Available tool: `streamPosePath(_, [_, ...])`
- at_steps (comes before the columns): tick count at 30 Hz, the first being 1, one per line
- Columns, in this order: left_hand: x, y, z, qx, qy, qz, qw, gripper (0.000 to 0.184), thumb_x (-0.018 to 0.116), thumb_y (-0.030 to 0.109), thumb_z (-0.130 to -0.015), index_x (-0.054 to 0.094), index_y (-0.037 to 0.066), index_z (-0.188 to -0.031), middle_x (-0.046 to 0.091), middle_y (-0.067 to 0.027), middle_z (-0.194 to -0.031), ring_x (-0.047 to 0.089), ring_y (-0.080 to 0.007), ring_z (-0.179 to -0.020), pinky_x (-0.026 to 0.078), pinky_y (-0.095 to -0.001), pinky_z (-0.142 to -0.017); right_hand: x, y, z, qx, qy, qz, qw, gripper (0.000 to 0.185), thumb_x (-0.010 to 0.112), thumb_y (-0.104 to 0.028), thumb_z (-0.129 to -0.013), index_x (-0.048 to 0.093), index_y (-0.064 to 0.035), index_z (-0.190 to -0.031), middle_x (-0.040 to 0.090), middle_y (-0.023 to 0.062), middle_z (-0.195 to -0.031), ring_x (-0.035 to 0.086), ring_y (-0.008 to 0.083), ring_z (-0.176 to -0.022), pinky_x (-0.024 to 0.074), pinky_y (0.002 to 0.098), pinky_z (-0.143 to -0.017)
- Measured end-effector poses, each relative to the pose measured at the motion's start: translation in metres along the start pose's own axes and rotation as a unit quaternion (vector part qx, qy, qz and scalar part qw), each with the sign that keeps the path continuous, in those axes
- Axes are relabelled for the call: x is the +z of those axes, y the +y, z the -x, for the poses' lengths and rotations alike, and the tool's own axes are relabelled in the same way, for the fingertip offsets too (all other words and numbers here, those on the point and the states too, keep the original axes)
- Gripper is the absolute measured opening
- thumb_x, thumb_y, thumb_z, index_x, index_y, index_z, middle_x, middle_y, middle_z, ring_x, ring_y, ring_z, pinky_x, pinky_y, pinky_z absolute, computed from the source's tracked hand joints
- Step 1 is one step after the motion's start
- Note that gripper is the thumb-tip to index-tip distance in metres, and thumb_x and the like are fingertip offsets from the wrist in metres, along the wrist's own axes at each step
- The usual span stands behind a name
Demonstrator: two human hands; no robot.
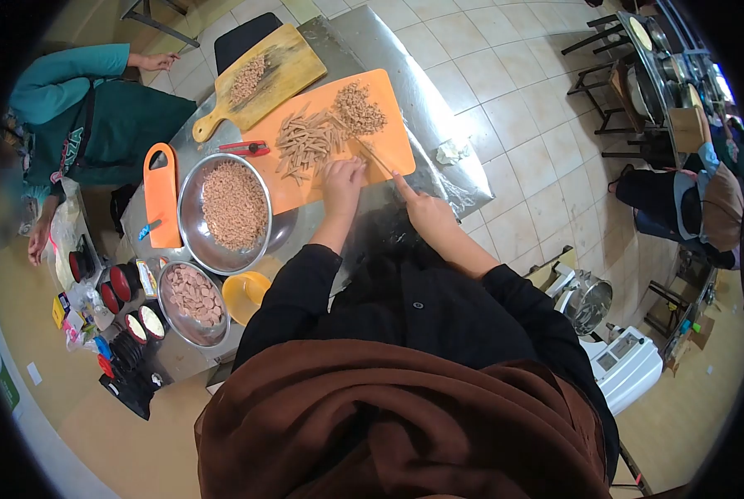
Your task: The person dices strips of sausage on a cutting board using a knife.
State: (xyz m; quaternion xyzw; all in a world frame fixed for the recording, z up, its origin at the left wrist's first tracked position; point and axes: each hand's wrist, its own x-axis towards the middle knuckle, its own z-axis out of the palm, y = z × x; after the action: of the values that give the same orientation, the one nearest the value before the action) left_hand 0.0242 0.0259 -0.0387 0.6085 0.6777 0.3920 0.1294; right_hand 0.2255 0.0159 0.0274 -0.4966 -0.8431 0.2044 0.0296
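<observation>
My right hand (426, 212) is closed round the handle of a knife (375, 155), whose blade lies over the orange cutting board (393, 125). Fingers curled, my left hand (344, 178) rests at the near edge of a pile of light brown strips (304, 143); whether it pinches any strip is hidden. Beyond the blade sits a heap of small diced pieces (359, 108) of the same colour. A red-handled tool (245, 148) lies at the board's left side. Left of my hands stands a steel bowl (266, 224) full of diced pieces.
A wooden board (297, 66) with diced bits overlaps the orange board. A smaller orange board (161, 195), a bowl of pink chunks (193, 306) and a yellow bowl (246, 298) stand at left. A person in a green apron (106, 133) is beside the table; another person (680, 204) is far right.
</observation>
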Motion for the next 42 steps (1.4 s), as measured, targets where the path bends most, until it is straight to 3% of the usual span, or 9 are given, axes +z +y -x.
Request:
streamPosePath(4, [0.0,-0.004,0.001,0.009,-0.006,-0.024,1.0,0.008,0.07,0.006,-0.075,0.066,0.005,-0.081,0.066,-0.0085,-0.088,0.058,-0.0301,-0.091,0.046,-0.0404,-0.083,-0.018,-0.009,0.009,0.019,-0.083,0.015,0.996,0.073,0.051,-0.004,-0.085,0.027,-0.021,-0.152,0.065,0.0165,-0.078,0.068,0.0344,-0.068,0.0558,0.0428,-0.056])
streamPosePath(15, [-0.001,-0.002,-0.001,0.009,-0.007,-0.011,1.0,0.006,0.069,0.006,-0.076,0.067,0.004,-0.081,0.065,-0.0094,-0.087,0.059,-0.0308,-0.091,0.046,-0.0403,-0.084,0.001,-0.005,0.013,-0.008,-0.035,0.008,0.999,0.071,0.05,-0.006,-0.087,0.028,-0.025,-0.152,0.064,0.0141,-0.074,0.065,0.0335,-0.056,0.0538,0.0437,-0.05])
streamPosePath(31, [-0.001,0.0,0.001,0.004,-0.013,-0.006,1.0,0.01,0.072,0.012,-0.081,0.072,0.003,-0.088,0.069,-0.0085,-0.093,0.06,-0.0284,-0.094,0.047,-0.0385,-0.086,0.012,0.003,0.005,0.012,-0.023,0.032,0.999,0.073,0.052,-0.005,-0.086,0.028,-0.0238,-0.152,0.064,0.0148,-0.074,0.065,0.0329,-0.057,0.0543,0.0435,-0.05])
streamPosePath(33, [-0.001,-0.001,0.0,0.051,0.017,-0.029,0.998,0.01,0.073,0.011,-0.078,0.072,0.005,-0.086,0.068,-0.0058,-0.091,0.06,-0.0267,-0.089,0.048,-0.038,-0.081,0.012,0.005,-0.003,-0.009,0.012,0.001,1.0,0.072,0.053,-0.006,-0.086,0.03,-0.0239,-0.152,0.064,0.0146,-0.072,0.065,0.0327,-0.055,0.0541,0.0441,-0.05])
streamPosePath(42, [0.003,-0.007,0.004,0.056,0.032,-0.036,0.997,0.01,0.071,0.005,-0.071,0.069,0.004,-0.08,0.065,-0.0077,-0.089,0.059,-0.0287,-0.09,0.048,-0.0391,-0.081,0.002,-0.007,0.015,-0.007,-0.003,0.01,1.0,0.068,0.053,-0.006,-0.085,0.035,-0.0201,-0.149,0.063,0.0131,-0.069,0.063,0.0314,-0.051,0.0516,0.0428,-0.046])
